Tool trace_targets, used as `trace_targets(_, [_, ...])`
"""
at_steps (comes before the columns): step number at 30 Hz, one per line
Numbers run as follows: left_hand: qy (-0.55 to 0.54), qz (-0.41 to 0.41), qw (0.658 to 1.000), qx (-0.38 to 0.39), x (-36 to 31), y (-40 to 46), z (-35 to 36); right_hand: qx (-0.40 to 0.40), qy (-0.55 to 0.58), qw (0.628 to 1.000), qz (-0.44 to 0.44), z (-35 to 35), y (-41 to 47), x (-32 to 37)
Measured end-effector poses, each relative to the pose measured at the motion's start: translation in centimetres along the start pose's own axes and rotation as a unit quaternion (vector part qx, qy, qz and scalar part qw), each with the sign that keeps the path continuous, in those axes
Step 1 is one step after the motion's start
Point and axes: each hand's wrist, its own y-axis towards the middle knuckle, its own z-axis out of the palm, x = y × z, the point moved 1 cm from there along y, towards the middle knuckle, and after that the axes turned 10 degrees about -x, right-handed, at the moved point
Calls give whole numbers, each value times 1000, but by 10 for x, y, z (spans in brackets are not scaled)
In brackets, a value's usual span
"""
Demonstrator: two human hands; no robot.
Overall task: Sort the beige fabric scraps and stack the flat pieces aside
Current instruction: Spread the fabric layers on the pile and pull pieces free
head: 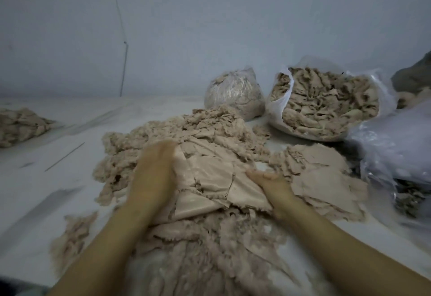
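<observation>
— So what covered that pale white work surface?

— Mostly one big heap of beige frayed fabric scraps, spread across the middle and down toward the camera, fuzzy and ragged at the edges. On top of it lay a smoother bundle of flat beige fabric pieces, overlapping one another, with a slight sheen.

— And to the sides?

— One stack of flat beige pieces lay just right of the heap. One small separate mound of beige scraps sat far left, well apart.

— Bags?

— Three. One open clear plastic bag stuffed with beige scraps stood behind the heap on the right, one closed clear bag of scraps just left of it, and one pale bluish plastic bag at the right edge.

— The hands?

— Two. The left hand lay with fingers straight against the bundle's left edge, blurred. The right hand had its fingers curled on the bundle's right edge, pinching the fabric.
</observation>
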Motion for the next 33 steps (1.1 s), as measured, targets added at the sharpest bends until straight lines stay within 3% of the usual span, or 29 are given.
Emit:
trace_targets(2, [-119,133,981,80,-37,8,18,6,-1,1000,-17,2,-5,0])
trace_targets(4, [-132,188,953,198,-54,7,48,21,-3,999,-42,1,-10,0])
trace_targets(6, [-88,143,939,301,-49,1,78,28,6,998,-58,-7,-13,1])
trace_targets(8, [-48,90,935,341,-37,-7,97,30,21,997,-69,-22,-16,2])
trace_targets(11, [-84,61,958,267,-38,-6,105,27,25,995,-88,-44,-19,9])
trace_targets(13, [-218,7,962,163,-60,-1,99,24,24,994,-105,-52,-17,11])
trace_targets(15, [-369,-85,914,143,-90,0,89,40,42,991,-120,-52,-17,12])
trace_targets(17, [-487,-184,823,229,-116,-7,88,39,65,986,-147,-49,-18,9])
trace_targets(19, [-525,-238,774,262,-128,-19,93,-5,87,982,-168,-49,-17,5])
trace_targets(21, [-533,-236,779,230,-132,-27,96,-6,115,984,-134,-55,-14,1])
trace_targets(24, [-517,-149,813,225,-132,-27,101,68,81,990,-92,-59,-13,-4])
trace_targets(27, [-485,-173,840,170,-125,-29,109,-11,140,987,-72,-59,-6,-5])
trace_targets(30, [-505,-299,803,105,-106,-33,115,-84,191,975,-70,-68,3,-1])
trace_targets(33, [-550,-326,760,115,-99,-34,113,-68,152,984,-57,-73,2,-2])
